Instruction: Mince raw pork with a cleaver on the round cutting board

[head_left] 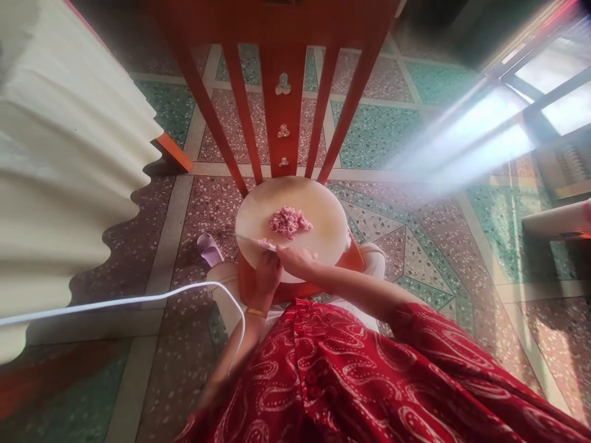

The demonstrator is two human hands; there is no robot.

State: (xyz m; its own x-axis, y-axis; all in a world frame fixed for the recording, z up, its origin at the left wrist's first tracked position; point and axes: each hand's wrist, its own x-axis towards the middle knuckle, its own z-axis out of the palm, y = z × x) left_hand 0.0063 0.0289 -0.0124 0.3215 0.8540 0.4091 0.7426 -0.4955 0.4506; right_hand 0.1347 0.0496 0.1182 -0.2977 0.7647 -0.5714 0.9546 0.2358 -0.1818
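Observation:
A round pale cutting board rests on the seat of a red wooden chair, with a heap of chopped pink meat near its middle. My right hand is closed around the handle of a knife, and its thin blade points left across the near-left part of the board. Just below the blade my left hand has its fingers curled together at the board's near edge. They press on a small piece of meat, which is partly hidden by the blade and fingers.
The red chair back rises behind the board. A white cable crosses from the left towards my left arm. A pale wavy-edged cloth hangs at left, and a lilac slipper lies on the tiled floor.

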